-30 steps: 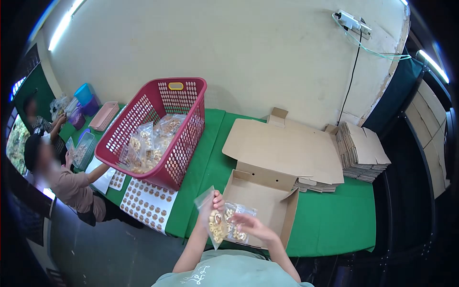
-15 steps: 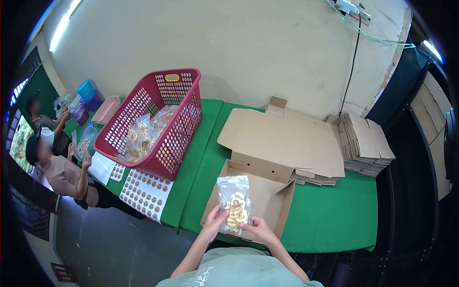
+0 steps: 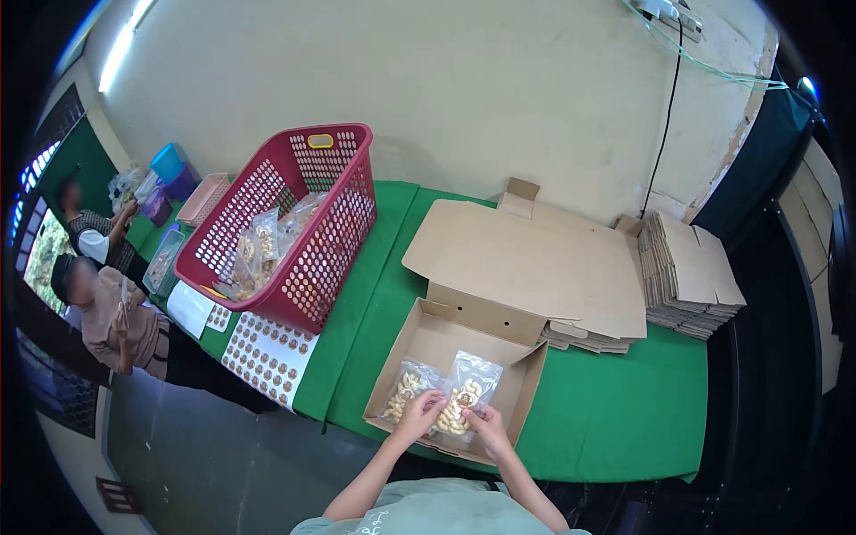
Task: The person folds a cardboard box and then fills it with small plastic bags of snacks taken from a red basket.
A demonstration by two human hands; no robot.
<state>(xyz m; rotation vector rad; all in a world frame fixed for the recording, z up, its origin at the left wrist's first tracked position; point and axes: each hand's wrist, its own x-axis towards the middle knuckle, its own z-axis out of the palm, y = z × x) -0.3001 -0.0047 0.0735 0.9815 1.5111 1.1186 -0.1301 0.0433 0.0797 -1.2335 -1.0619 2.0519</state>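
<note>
In the head view, the left hand [image 3: 421, 412] and the right hand [image 3: 484, 419] both reach into an open cardboard box [image 3: 526, 385] lying at about 6 o'clock on the green table [image 3: 615, 419]. The right hand's grip is pinched on the lower edge of a clear snack bag [image 3: 465, 390], which lies tilted inside the box with its round label facing up, probably so the printed side shows. The left hand's grip is closed on the near edge of a second snack bag [image 3: 403, 385], just beside the first and flat on the box floor; the two bags sit side by side, likely to fill the bottom in a neat row. At 11 o'clock from the box stands a red plastic basket [image 3: 334, 218] with more filled bags, tipped toward the person for easy reach. Below it lies a sticker sheet [image 3: 267, 357]. At 1 o'clock a flattened carton [image 3: 535, 267] rests, and at 2 o'clock a stack of folded cartons [image 3: 691, 276]. At 9 o'clock two other people [image 3: 107, 303] work at the table's far end.
</note>
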